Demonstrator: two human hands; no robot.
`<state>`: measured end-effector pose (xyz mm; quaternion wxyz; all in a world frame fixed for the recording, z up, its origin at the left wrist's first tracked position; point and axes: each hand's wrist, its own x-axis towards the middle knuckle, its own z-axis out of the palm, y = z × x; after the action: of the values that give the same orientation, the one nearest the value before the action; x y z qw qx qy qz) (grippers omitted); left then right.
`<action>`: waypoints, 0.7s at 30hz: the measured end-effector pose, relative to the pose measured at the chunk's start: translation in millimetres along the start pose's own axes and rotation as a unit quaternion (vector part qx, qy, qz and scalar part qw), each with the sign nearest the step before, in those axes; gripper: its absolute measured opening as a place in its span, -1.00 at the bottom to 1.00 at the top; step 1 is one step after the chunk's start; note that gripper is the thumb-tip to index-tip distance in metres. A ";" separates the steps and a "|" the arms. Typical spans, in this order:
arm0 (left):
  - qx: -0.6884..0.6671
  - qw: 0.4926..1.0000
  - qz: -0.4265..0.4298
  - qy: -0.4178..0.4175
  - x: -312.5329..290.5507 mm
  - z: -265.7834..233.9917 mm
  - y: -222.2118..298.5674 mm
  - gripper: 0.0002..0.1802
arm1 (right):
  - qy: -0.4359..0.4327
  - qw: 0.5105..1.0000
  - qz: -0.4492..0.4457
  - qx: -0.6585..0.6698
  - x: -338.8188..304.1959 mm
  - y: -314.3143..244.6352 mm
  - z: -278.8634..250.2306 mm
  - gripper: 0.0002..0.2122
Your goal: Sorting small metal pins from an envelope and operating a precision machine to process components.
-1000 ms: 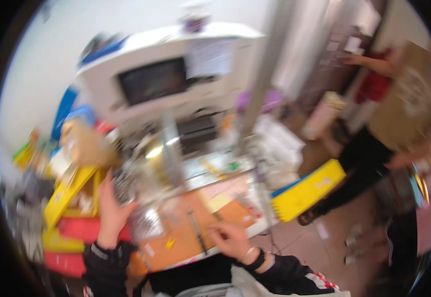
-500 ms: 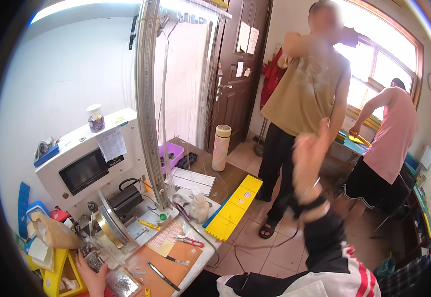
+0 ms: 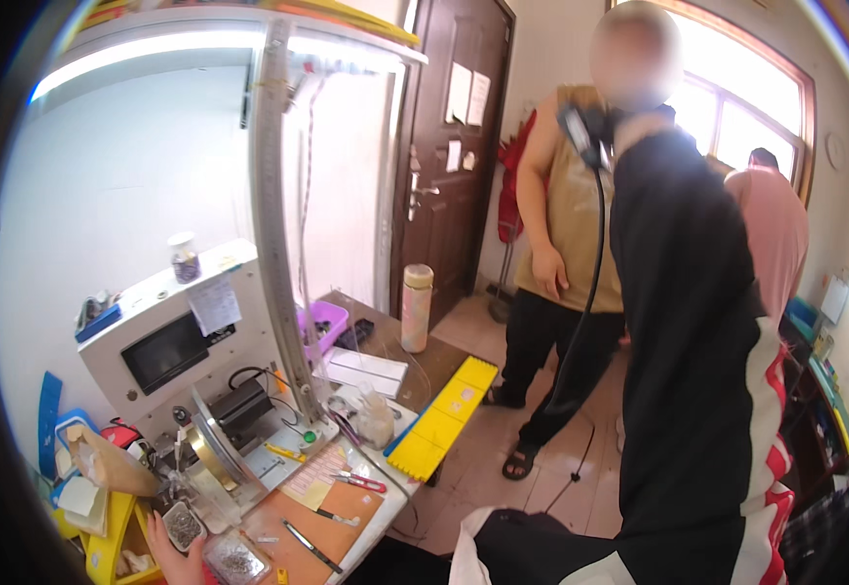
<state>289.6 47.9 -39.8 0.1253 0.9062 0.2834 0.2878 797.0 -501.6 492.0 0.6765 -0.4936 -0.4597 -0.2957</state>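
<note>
Head view: at half past seven, the left hand (image 3: pixel 177 560) curves about a small clear tray (image 3: pixel 184 527), thumb on one side and fingers on the other; whether this grip squeezes the tray or merely cups it, I cannot tell. The tray has rounded corners and thin, glossy walls, with a heap of tiny grey metallic bits inside, rough and glinting. From it, a broader clear box (image 3: pixel 236 559), also holding silvery bits, sits at four o'clock on the worktop (image 3: pixel 387 515), and a smooth yellow plastic bin (image 3: pixel 103 552) stands near at nine.

At half past one, the right hand (image 3: pixel 637 129) is raised at the end of a black sleeve, blurred, its grip closed on a dark handheld device (image 3: pixel 582 136). This is a stubby shape with a pale, shiny patch, and a smooth black cable (image 3: pixel 595 255) hangs from it in a long bend, passing before a person (image 3: pixel 569 210) in a matte tan top at two o'clock.
</note>
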 end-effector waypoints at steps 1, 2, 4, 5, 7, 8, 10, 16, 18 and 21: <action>0.008 1.000 -0.016 0.006 -2.5 -9.1 5.6 -0.25 | -0.008 1.000 0.003 0.016 -3.2 7.2 29.8 -0.84; -0.051 0.998 0.011 -0.028 9.6 -12.3 19.1 -0.32 | -0.015 1.000 0.007 0.007 75.0 -22.9 27.4 -0.85; -0.141 0.984 0.064 -0.085 30.5 28.1 3.9 -0.38 | -0.029 0.998 0.027 -0.049 219.1 -105.7 13.2 -0.85; -0.154 0.984 0.033 -0.083 21.2 31.5 -26.0 -0.27 | -0.038 0.996 0.070 -0.033 210.1 -74.3 24.0 -0.85; -0.152 0.986 -0.036 -0.055 -9.6 -10.0 -26.1 -0.19 | -0.062 0.985 0.157 0.020 150.1 -5.0 75.0 -0.83; -0.131 0.988 -0.050 -0.062 -25.4 -29.8 -21.5 -0.22 | -0.079 0.976 0.197 0.045 95.2 20.6 121.1 -0.82; -0.143 0.988 -0.038 -0.035 -23.0 -26.4 -12.8 -0.24 | -0.102 0.976 0.187 0.051 -24.9 33.7 103.1 -0.81; -0.192 0.977 0.008 -0.093 -49.5 -53.1 8.4 -0.48 | 0.170 0.877 0.432 -0.123 -194.0 78.3 28.7 -0.98; -0.281 0.953 0.006 -0.113 -42.2 -63.8 22.8 -0.51 | 0.179 0.872 0.445 -0.098 -250.3 72.0 34.2 -0.88; -0.261 0.957 0.052 -0.114 -40.4 -74.4 35.3 -0.52 | 0.093 0.866 0.481 -0.103 -303.7 68.9 49.5 -0.80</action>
<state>233.9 0.5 15.5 0.3737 0.8823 0.1346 0.2526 717.3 -448.2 191.6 0.7197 -0.6906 -0.0671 -0.0235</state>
